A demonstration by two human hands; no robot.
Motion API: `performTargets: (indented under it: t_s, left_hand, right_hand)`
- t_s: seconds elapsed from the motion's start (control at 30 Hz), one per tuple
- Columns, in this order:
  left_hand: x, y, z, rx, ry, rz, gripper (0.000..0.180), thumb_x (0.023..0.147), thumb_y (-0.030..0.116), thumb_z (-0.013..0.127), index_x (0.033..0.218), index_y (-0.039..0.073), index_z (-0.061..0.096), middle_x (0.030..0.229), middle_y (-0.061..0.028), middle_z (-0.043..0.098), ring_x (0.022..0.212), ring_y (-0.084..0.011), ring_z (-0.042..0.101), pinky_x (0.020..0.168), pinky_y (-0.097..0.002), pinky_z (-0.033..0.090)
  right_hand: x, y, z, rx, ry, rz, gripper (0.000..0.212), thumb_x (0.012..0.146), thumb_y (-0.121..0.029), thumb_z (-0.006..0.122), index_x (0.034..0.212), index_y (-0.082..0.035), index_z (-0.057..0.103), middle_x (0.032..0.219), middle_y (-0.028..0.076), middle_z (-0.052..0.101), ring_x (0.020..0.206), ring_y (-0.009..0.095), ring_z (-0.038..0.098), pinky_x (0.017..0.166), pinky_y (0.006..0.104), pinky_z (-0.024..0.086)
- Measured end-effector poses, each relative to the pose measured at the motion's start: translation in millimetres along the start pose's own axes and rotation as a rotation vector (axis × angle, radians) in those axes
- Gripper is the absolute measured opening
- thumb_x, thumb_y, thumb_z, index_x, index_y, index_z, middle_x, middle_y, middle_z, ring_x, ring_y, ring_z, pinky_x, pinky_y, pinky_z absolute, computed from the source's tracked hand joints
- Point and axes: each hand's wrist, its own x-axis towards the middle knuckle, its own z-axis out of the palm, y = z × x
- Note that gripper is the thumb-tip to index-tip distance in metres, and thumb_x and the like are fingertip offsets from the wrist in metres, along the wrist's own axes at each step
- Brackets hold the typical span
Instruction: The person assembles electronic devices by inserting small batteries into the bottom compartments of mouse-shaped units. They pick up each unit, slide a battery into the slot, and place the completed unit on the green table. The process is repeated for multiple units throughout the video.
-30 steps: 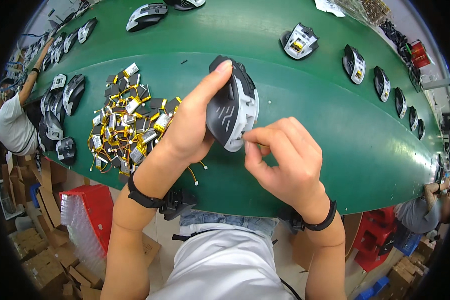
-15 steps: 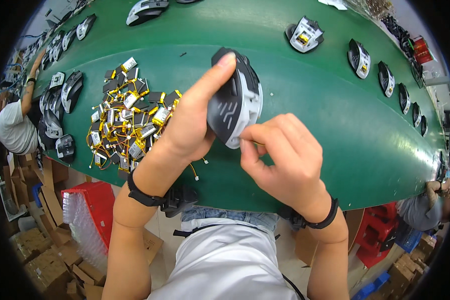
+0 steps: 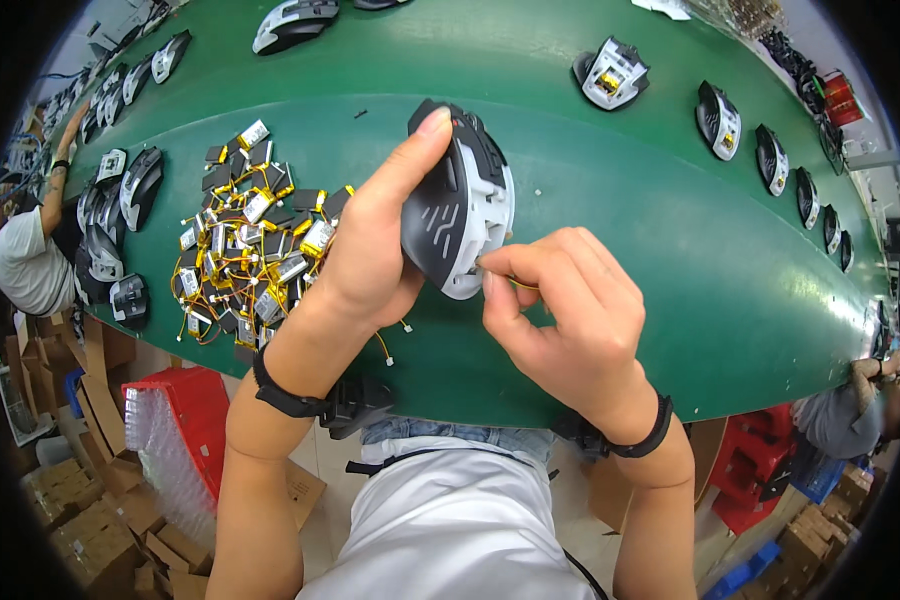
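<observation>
My left hand is wrapped round a black and grey computer mouse, its thumb along the upper end. The mouse is tilted on its side, with its pale grey underside and openings turned to the right. At the mouse's lower end, my right hand pinches a thin battery wire between thumb and forefinger, the fingertips touching the underside edge. Some of the wire shows inside the curled fingers; whatever hangs from it is hidden by the palm. Left of my left hand lies a heap of small wired battery packs.
The green table carries a row of mice at the right and a cluster of mice at the left. A co-worker sits far left, another person far right. A red bin stands below the table edge.
The mouse has shifted slightly left and turned a little, showing more of its underside. My right fingertips stay at its lower end, still pinching the wire.
</observation>
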Motion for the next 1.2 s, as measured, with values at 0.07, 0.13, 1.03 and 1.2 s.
performTargets:
  t_s: [0.07, 0.13, 1.03, 1.2]
  left_hand:
    - [-0.5, -2.5, 2.2, 0.008, 0.045, -0.007, 0.049, 0.103, 0.042, 0.035, 0.123, 0.002, 0.055, 0.097, -0.0172, 0.068, 0.077, -0.0239, 0.068, 0.072, -0.0344, 0.057]
    - [0.8, 2.3, 3.8, 0.017, 0.011, 0.008, 0.049, 0.103, 0.042, 0.036, 0.123, 0.002, 0.055, 0.097, -0.0171, 0.068, 0.078, -0.0236, 0.068, 0.072, -0.0343, 0.057]
    - [-5.4, -6.5, 7.4, -0.072, 0.092, 0.091, 0.048, 0.104, 0.042, 0.035, 0.113, 0.002, 0.059, 0.095, -0.0135, 0.068, 0.083, -0.0251, 0.068, 0.072, -0.037, 0.058]
    - [-9.9, -14.6, 4.5, -0.075, 0.029, 0.146, 0.049, 0.104, 0.042, 0.034, 0.114, 0.001, 0.059, 0.096, -0.014, 0.068, 0.086, -0.0241, 0.068, 0.075, -0.0354, 0.057]
  right_hand:
    - [-2.5, -1.3, -0.6, -0.027, -0.006, -0.022, 0.023, 0.061, 0.005, 0.074, 0.081, -0.004, 0.063, 0.071, 0.006, 0.056, 0.059, 0.021, 0.054, 0.054, 0.0317, 0.044]
    - [-1.5, -3.6, -3.5, -0.05, -0.02, -0.05, 0.025, 0.062, 0.004, 0.074, 0.083, -0.003, 0.064, 0.071, 0.006, 0.054, 0.059, 0.022, 0.053, 0.054, 0.0326, 0.043]
    - [-0.5, -4.0, -5.7, 0.121, -0.14, 0.07, 0.023, 0.063, 0.004, 0.069, 0.084, -0.002, 0.061, 0.075, 0.009, 0.056, 0.061, 0.025, 0.052, 0.056, 0.0353, 0.045]
    - [-7.6, 5.9, 3.6, 0.14, -0.095, -0.033, 0.024, 0.06, 0.008, 0.064, 0.081, -0.002, 0.058, 0.074, 0.009, 0.056, 0.06, 0.025, 0.053, 0.054, 0.0341, 0.045]
